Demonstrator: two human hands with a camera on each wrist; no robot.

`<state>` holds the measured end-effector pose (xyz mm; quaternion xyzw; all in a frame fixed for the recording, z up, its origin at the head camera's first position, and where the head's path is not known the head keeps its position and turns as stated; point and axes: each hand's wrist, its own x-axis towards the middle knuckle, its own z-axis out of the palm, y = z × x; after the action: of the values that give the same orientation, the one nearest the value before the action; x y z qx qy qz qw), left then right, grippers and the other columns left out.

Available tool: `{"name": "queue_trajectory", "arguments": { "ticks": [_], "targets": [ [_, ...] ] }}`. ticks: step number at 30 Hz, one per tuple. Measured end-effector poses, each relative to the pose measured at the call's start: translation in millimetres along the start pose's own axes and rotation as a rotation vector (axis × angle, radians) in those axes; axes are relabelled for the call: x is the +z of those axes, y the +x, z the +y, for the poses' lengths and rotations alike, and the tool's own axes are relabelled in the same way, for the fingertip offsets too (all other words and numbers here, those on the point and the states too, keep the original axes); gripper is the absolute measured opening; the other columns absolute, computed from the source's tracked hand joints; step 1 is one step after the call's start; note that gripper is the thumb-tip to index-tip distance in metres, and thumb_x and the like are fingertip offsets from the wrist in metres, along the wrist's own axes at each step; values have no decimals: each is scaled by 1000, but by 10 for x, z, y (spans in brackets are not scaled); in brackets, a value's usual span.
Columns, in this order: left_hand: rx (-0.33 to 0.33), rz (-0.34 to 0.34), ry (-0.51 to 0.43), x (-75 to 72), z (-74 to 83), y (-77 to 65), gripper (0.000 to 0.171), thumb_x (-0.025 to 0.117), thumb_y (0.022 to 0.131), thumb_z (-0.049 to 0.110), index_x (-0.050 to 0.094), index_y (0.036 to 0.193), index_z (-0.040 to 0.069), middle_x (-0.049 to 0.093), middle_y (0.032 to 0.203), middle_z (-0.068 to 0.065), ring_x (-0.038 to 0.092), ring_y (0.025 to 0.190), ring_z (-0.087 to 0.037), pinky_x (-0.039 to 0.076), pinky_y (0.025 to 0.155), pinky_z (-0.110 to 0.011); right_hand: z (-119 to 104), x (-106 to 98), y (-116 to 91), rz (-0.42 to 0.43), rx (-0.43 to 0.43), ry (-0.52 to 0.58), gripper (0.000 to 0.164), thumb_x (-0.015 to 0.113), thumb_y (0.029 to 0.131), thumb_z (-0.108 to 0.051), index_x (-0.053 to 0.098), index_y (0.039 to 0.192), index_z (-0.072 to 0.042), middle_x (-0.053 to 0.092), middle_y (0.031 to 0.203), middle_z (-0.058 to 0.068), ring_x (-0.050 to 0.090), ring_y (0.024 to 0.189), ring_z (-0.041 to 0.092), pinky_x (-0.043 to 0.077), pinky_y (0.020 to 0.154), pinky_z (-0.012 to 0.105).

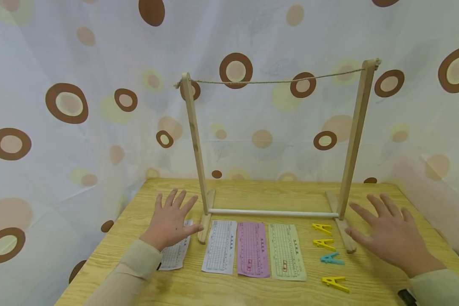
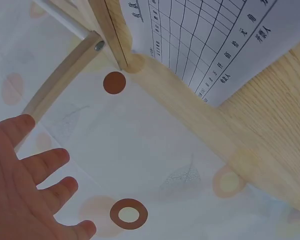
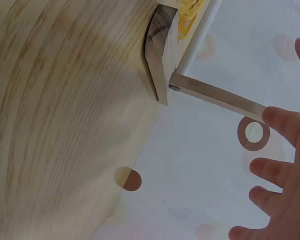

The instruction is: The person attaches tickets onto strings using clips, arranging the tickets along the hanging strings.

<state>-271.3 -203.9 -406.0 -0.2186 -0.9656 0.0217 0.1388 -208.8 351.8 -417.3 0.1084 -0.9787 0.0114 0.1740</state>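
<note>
My left hand (image 1: 172, 223) is held with fingers spread above the leftmost white printed form (image 1: 176, 253), partly covering it, and holds nothing. To the right of the wooden stand, my right hand (image 1: 395, 233) hovers with its fingers spread, also holding nothing. Between the hands lie a second white form (image 1: 219, 246), a pink form (image 1: 253, 250) and a pale yellow form (image 1: 287, 253), side by side. A column of clothespins lies nearest my right hand: yellow clothespins (image 1: 324, 243) and one teal clothespin (image 1: 332, 258).
The wooden stand has a left post (image 1: 195, 142), a right post (image 1: 356, 140), a white crossbar (image 1: 273, 213) and a rope (image 1: 275, 81) tied between the post tops. Its feet rest on the wooden table (image 1: 229, 293). A curtain with brown circles (image 1: 271, 153) hangs behind and beside the table.
</note>
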Motion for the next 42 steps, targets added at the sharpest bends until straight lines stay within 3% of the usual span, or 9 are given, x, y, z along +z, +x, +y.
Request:
{"name": "queue_trajectory", "arguments": {
  "ticks": [7,11,14,17,21,27,33,42],
  "targets": [
    [5,-12,-22,40,-27,-17,87,56,89,74,40,157,21,35,159,-18,21,149,-41,8,112,-71,-46,31,2,-16,-43,46,67,64,91,-62,61,139,-15,44,140,27,34,132,54,30,95,75],
    [13,-3,-46,64,-43,-31,85,60,89,70,42,156,20,37,157,-18,24,148,-42,13,111,-71,-83,21,3,-43,-51,98,63,65,92,-59,63,137,-14,51,129,23,46,117,49,42,85,69],
    [20,-2,-87,80,-62,-47,83,65,89,65,44,155,19,39,156,-18,28,146,-42,19,109,-71,-107,15,8,-82,-53,146,61,67,93,-56,64,136,-14,54,116,16,53,100,39,48,74,55],
    [24,-20,-128,100,-90,-70,81,67,90,61,44,155,19,40,155,-19,33,143,-42,24,107,-70,-114,23,7,-132,-56,206,58,70,93,-52,64,137,-14,53,106,9,50,86,25,45,67,42],
    [23,-62,-171,126,-141,-96,81,67,92,59,41,156,17,42,153,-19,38,138,-43,29,105,-69,-105,52,-25,-190,-68,285,56,72,92,-48,66,135,-14,50,99,4,44,78,15,40,64,33],
    [1,-118,-240,144,-236,-105,78,67,94,54,41,155,14,48,147,-17,42,135,-42,30,104,-69,-89,98,-90,-270,-87,375,55,73,90,-51,67,132,-16,46,97,0,41,71,8,38,60,27],
    [-66,-203,-293,142,-338,-131,77,70,92,51,44,153,11,51,140,-19,44,132,-43,31,105,-68,-83,149,-120,-362,-88,469,55,74,89,-52,66,132,-18,44,98,2,41,73,9,37,61,27],
    [-167,-317,-395,209,-526,-168,83,73,90,52,42,154,10,47,141,-26,44,130,-45,41,99,-63,-95,236,-165,-430,-116,480,53,77,85,-54,69,127,-23,46,94,-2,42,74,8,38,62,27]
  ]
}}
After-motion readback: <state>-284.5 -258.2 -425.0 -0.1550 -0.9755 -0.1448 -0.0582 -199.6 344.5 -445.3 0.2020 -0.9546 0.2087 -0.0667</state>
